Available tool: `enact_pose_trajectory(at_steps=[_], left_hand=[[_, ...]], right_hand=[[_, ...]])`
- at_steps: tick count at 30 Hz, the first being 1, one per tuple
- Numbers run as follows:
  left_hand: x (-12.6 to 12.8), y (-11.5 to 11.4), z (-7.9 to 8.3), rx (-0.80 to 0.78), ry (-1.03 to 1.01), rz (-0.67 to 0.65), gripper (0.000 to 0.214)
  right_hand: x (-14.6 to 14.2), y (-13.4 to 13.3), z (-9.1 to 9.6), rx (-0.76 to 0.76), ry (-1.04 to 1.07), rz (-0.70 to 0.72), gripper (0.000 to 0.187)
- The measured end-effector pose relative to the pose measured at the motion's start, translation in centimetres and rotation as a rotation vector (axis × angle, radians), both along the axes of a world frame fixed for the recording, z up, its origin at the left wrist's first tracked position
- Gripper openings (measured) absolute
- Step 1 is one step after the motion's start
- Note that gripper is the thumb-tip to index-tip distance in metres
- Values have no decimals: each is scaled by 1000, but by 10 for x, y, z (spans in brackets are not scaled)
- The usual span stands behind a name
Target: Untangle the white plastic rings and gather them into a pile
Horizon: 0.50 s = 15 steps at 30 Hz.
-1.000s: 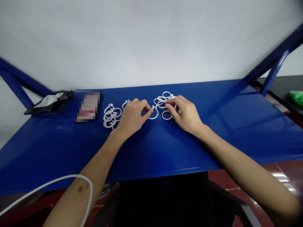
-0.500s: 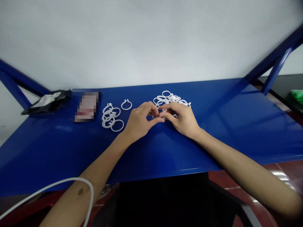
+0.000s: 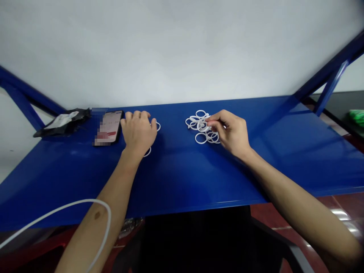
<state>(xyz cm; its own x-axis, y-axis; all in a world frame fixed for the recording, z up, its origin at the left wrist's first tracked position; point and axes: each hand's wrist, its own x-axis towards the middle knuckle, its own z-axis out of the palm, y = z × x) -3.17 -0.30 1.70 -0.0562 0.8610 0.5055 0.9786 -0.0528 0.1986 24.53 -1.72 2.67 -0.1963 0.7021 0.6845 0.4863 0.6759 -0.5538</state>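
Observation:
My left hand (image 3: 138, 131) reaches palm down over the left group of white plastic rings, its fingers apart. It covers most of them; only a ring edge (image 3: 147, 152) below the hand and another edge (image 3: 158, 126) beside the thumb show. At the right-hand pile, my right hand (image 3: 229, 131) is closed in a pinch on a white ring (image 3: 202, 125) that overlaps the heap. Several more rings lie there, among them one ring (image 3: 201, 138) at the near side of the pile. Small tabs stick out from some rings.
Both groups lie on a blue table (image 3: 176, 178). A phone (image 3: 110, 129), partly pixelated, and a black plastic bag (image 3: 64, 123) are at the left. A white cable (image 3: 82, 201) loops over my left forearm. Blue frame bars (image 3: 324, 83) rise at the sides.
My hands have moved apart. The left went left to the left group of rings, its fingers spreading; the right shifted slightly right and now pinches a ring at the right pile.

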Motion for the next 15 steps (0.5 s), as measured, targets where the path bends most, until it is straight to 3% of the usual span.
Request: enact_pose_trajectory(at_steps=[7, 11, 15], left_hand=[[-21, 9, -15, -152, 101, 4, 24], [-11, 8, -11, -115, 108, -32, 20], [12, 1, -4, -1, -33, -154, 8]], right_hand=[[10, 16, -10, 38, -196, -203, 12], [16, 24, -16, 17, -355, -339, 14], [16, 22, -14, 74, -401, -396, 20]])
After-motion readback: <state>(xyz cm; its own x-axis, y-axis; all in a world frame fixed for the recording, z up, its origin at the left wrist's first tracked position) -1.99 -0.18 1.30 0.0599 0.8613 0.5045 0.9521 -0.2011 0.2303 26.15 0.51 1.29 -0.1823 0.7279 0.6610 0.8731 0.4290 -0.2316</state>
